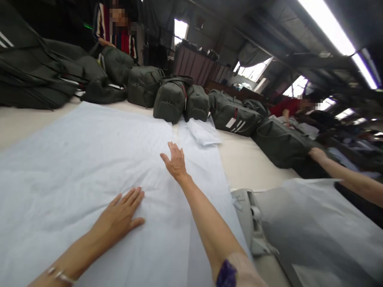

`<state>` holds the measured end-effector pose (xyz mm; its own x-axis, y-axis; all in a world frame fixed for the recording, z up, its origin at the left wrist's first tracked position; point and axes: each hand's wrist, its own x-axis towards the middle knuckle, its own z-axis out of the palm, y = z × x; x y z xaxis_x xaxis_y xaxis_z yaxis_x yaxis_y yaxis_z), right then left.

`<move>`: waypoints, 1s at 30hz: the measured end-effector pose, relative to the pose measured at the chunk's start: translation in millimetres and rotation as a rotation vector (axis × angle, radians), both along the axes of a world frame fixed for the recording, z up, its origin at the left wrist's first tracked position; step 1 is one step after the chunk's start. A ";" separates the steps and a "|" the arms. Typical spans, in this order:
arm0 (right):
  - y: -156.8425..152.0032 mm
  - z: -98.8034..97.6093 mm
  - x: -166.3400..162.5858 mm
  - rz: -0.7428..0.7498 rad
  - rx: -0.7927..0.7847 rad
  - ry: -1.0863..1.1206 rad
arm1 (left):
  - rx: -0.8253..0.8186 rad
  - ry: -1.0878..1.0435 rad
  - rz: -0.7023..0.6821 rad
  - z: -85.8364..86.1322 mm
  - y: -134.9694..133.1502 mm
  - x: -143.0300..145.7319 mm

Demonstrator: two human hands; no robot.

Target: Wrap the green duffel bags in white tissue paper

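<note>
A large sheet of thin white material (89,159) is spread over the table in front of me, lightly wrinkled around my hands. My left hand (119,213) rests flat on it at lower centre, fingers together and thumb out. Farther forward, my right hand (175,161) lies on or just over the sheet with its fingers spread. Neither hand holds anything. Beyond my right fingertips is a folded piece of the same white material (203,133).
Dark green bags (170,99) line the table's far side. At right stands a grey machine (248,223) beside a translucent sheet (317,219). Another person's hand (317,155) touches a dark bag (278,141). A person in a striped top (131,46) stands behind the bags.
</note>
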<state>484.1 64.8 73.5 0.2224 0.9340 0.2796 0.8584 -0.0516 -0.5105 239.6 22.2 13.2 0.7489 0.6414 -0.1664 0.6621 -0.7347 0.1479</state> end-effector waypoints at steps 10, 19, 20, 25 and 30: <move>-377.7 82.0 135.0 -0.894 -0.113 0.424 | -0.105 0.043 -0.064 22.0 18.0 6.8; -366.9 27.5 156.8 -0.878 -0.196 0.884 | -0.179 0.096 -0.043 37.4 19.6 8.3; -368.5 26.4 155.7 -0.883 -0.160 0.888 | -0.181 0.085 -0.030 38.3 18.3 7.8; -396.3 34.0 143.8 -0.888 0.049 0.849 | -0.198 0.028 0.002 40.8 12.4 6.8; -420.1 24.4 121.8 -0.908 -0.031 1.016 | -0.184 0.098 0.002 45.6 11.3 10.3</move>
